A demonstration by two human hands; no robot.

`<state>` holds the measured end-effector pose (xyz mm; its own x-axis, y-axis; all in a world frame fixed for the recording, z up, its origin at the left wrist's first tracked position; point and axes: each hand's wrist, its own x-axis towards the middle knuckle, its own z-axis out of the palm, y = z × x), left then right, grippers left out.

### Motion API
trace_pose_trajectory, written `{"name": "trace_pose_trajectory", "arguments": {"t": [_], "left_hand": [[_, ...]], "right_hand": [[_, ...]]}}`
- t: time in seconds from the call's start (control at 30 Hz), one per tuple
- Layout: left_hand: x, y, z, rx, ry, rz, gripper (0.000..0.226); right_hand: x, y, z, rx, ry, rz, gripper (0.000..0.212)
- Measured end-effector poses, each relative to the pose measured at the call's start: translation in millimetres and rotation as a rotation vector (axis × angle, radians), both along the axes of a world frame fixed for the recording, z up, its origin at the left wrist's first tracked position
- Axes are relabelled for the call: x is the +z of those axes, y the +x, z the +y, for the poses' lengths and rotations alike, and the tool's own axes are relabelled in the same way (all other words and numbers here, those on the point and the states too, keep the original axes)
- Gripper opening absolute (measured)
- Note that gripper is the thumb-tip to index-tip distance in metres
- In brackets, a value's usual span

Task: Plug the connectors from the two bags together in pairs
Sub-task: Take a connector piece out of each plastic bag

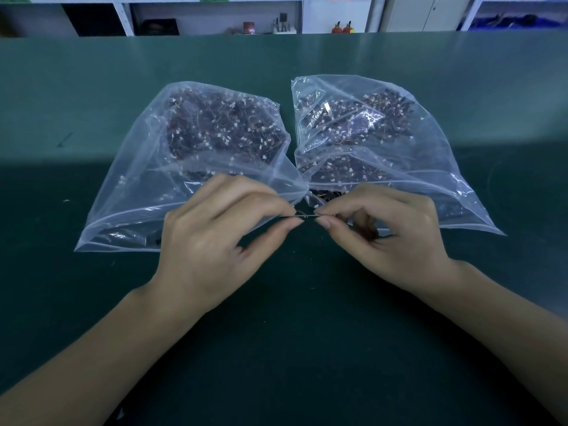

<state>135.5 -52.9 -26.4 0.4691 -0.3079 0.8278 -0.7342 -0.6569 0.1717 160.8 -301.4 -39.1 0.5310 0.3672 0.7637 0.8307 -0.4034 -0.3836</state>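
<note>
Your left hand point(215, 241) and right hand point(390, 238) meet above the middle of the green table point(307, 318), each pinching one end of a thin wired connector pair point(307, 215) between thumb and forefinger. Whether the two halves are fully seated is too small to tell. Just behind your fingertips lie two clear zip bags, the left bag point(153, 179) and the right bag point(415, 167), their near corners touching, both full of small dark wired connectors. Shelving point(215, 13) stands beyond the table's far edge.
</note>
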Motion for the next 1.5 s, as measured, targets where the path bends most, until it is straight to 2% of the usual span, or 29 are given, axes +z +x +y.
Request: {"name": "trace_pose_trajectory", "arguments": {"t": [0.13,0.27,1.0,1.07,1.17,1.33,1.4,1.5], "left_hand": [[-1,-1,-1,-0.006,0.004,0.020,0.014],[-2,0,-1,-0.010,0.017,0.024,0.015],[-6,4,-1,-0.051,0.015,0.013,0.016],[-6,5,-1,-0.061,0.015,0.010,0.015],[-7,4,-3,-0.074,0.037,0.025,0.016],[-1,-1,-1,0.029,0.002,0.143,0.034],[3,-1,0,0.091,0.046,0.161,0.043],[8,0,6,0.199,0.136,0.181,0.041]], "right_hand": [[0,-1,2,-0.011,0.028,0.002,0.010],[-1,-1,2,0.010,-0.006,0.046,0.003],[1,-1,1,0.063,-0.032,0.099,0.009],[2,-1,2,0.078,-0.035,0.093,0.015],[0,0,4,0.111,-0.053,0.058,0.012],[-1,6,-1,-0.047,-0.067,0.092,0.007],[-1,10,-5,-0.143,-0.054,0.133,0.008],[-1,16,-10,-0.221,-0.034,0.198,0.005]]}}
